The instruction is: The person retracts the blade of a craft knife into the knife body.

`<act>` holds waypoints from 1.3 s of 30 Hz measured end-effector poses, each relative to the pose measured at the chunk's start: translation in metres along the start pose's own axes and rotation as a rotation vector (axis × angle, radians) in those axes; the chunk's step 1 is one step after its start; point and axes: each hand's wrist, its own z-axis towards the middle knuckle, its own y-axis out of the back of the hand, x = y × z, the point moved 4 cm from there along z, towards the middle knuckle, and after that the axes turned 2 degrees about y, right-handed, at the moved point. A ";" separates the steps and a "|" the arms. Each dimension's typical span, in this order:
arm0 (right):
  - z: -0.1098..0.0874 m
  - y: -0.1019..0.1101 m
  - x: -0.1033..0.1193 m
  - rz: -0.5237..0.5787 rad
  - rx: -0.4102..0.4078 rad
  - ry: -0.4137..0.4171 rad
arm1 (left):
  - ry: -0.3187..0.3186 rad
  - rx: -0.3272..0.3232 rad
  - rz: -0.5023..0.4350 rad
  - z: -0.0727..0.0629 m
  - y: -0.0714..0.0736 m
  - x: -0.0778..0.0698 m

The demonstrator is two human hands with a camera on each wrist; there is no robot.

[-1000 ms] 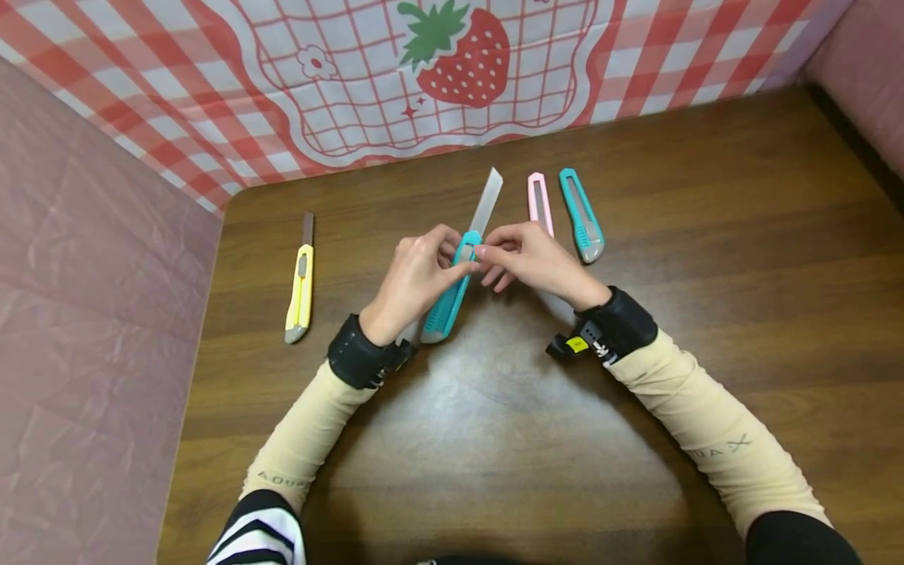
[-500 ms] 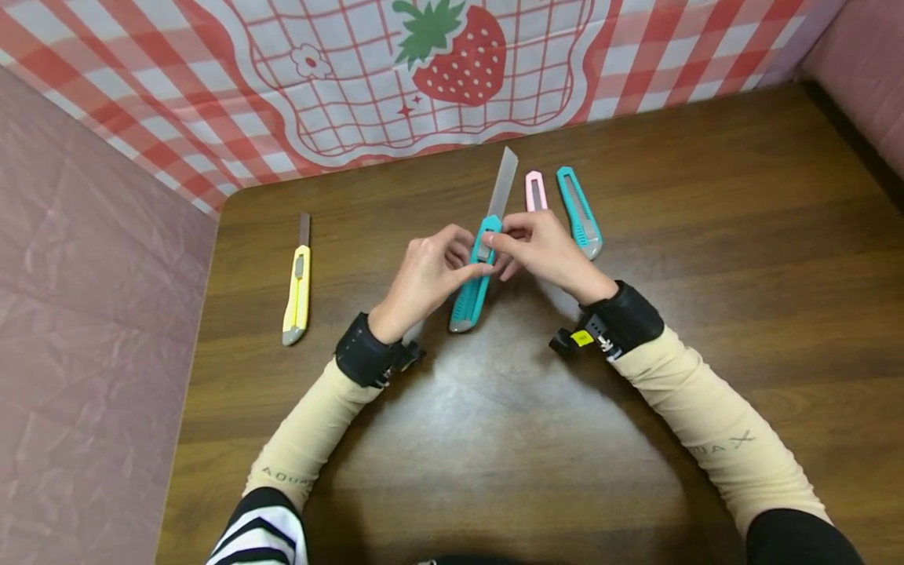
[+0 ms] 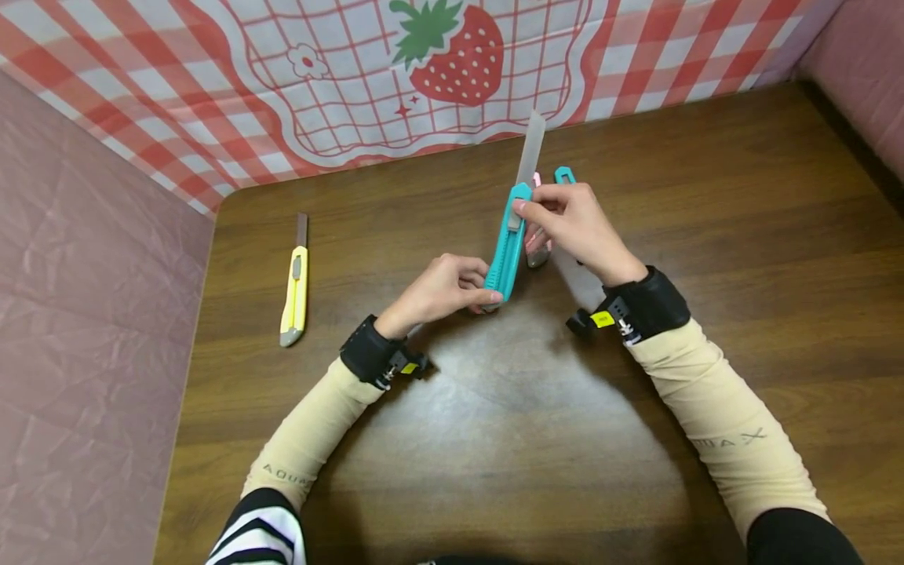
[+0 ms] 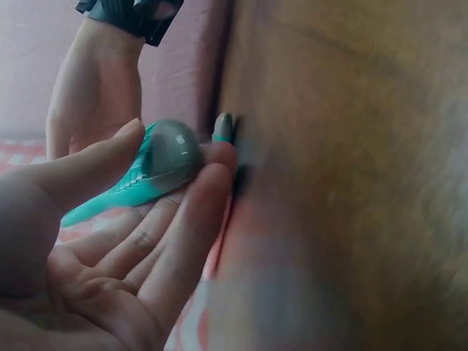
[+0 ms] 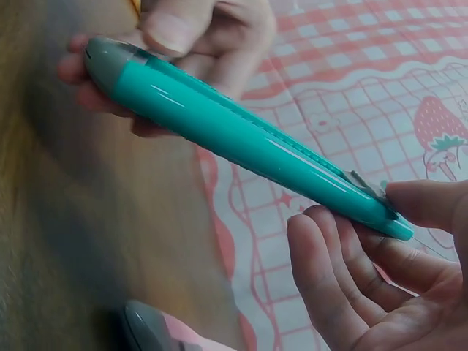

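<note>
A teal box cutter (image 3: 505, 255) is held up between both hands, its long blade (image 3: 531, 149) extended toward the strawberry cloth. My right hand (image 3: 577, 229) pinches the blade end, the thumb on the grey slider and the fingers underneath. At the grey end cap (image 5: 106, 66), my left hand (image 3: 446, 287) grips the knife between thumb and fingers. A pink box cutter (image 5: 179, 333) lies on the table behind the held knife, mostly hidden in the head view. Beyond my right hand shows the tip of another teal box cutter (image 3: 564, 174), the rest covered.
Off to the left, a yellow box cutter (image 3: 295, 294) lies on the wooden table (image 3: 452, 471) with its blade out. A red and white checked cloth (image 3: 339, 86) hangs along the back edge. Pink cloth (image 3: 78, 329) covers the left side.
The teal box cutter has moved right and farther from the body, carried by both hands. My left hand has shifted from its middle down to the grey end cap.
</note>
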 end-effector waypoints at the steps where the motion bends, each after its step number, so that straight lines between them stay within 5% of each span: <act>1: 0.000 0.001 0.000 -0.001 -0.006 0.002 | 0.001 0.014 -0.029 0.000 -0.002 0.001; 8: 0.001 0.005 0.000 -0.038 -0.029 0.003 | -0.003 0.060 -0.152 0.002 -0.011 0.005; 39: 0.001 0.003 -0.004 -0.142 -0.076 -0.001 | 0.008 -0.027 -0.201 0.005 -0.026 0.008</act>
